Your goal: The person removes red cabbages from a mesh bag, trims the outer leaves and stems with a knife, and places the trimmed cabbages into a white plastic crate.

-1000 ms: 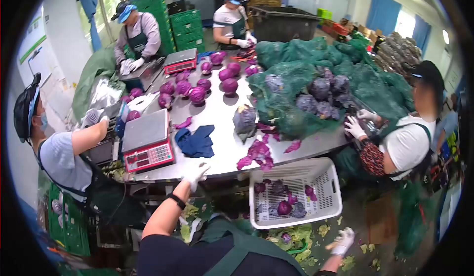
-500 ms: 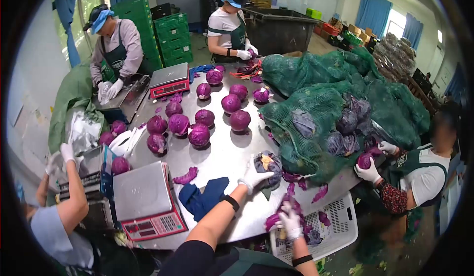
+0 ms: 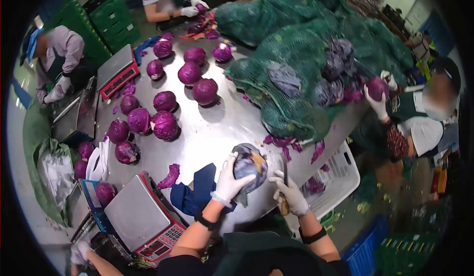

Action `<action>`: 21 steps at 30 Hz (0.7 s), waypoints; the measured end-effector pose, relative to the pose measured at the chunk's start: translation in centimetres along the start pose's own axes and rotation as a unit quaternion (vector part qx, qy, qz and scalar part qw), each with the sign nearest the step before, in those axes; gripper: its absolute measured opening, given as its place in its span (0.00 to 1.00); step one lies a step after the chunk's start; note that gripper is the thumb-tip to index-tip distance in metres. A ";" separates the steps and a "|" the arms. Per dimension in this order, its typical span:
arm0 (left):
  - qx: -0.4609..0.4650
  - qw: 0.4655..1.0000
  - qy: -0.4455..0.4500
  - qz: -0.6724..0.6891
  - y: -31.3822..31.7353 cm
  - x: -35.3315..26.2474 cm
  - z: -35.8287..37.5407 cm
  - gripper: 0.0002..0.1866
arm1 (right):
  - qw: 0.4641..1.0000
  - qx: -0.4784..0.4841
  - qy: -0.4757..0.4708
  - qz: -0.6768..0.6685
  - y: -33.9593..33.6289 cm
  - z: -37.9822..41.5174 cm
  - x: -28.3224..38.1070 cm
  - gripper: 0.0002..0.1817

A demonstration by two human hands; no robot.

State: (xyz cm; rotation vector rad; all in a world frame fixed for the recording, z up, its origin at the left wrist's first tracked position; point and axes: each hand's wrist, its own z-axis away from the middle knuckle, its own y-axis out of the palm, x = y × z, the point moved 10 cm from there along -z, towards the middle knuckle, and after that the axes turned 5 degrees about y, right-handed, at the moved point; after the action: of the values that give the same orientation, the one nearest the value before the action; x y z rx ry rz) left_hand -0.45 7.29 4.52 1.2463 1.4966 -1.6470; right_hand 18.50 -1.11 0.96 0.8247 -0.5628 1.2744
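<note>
My left hand [image 3: 230,181], in a white glove, grips a red cabbage [image 3: 245,170] with dull, greyish outer leaves, its pale cut stem turned to the right. To the right of it, my gloved right hand [image 3: 293,195] is wrapped round a knife [image 3: 284,208] by its brownish handle. The blade points up and away from me, apart from the cabbage. Loose purple leaves [image 3: 292,147] lie on the table just beyond the knife. Below and right of that hand, a white basket [image 3: 349,177] holds some stripped leaves.
Several glossy cabbages [image 3: 164,124] stand on the metal table [image 3: 197,123]. Green net sacks [image 3: 291,44] cover its right side. A blue cloth [image 3: 201,189] and a red-edged scale [image 3: 143,212] lie left of my arm. Co-workers stand around; one at right holds a cabbage [image 3: 377,88].
My right hand has let go of the purple leaves above the basket and now holds a knife. My left hand has brought the cabbage slightly left and turned its stem.
</note>
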 end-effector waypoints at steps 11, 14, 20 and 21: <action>0.111 0.973 0.132 -0.155 7.6 -4.4 2.4 0.46 | 0.996 -0.065 -0.021 0.061 -7.4 1.5 -3.5 0.34; 0.171 0.944 0.214 -0.182 11.3 -6.5 4.3 0.42 | 0.984 -0.037 -0.108 0.135 -5.8 -0.9 -1.0 0.26; 0.204 0.931 0.191 -0.236 11.9 -6.7 4.3 0.50 | 0.943 -0.174 -0.199 0.202 -8.0 -0.2 0.4 0.16; 0.187 0.944 0.172 -0.210 11.6 -5.8 4.5 0.53 | 0.932 -0.221 -0.213 0.194 -10.9 -2.0 -2.0 0.13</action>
State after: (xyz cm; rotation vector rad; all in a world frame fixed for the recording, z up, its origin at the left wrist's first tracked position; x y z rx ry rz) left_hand 10.95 -0.37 4.55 1.5600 1.8115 -2.1558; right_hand 28.49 -1.55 -4.20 0.6215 -1.3643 1.2505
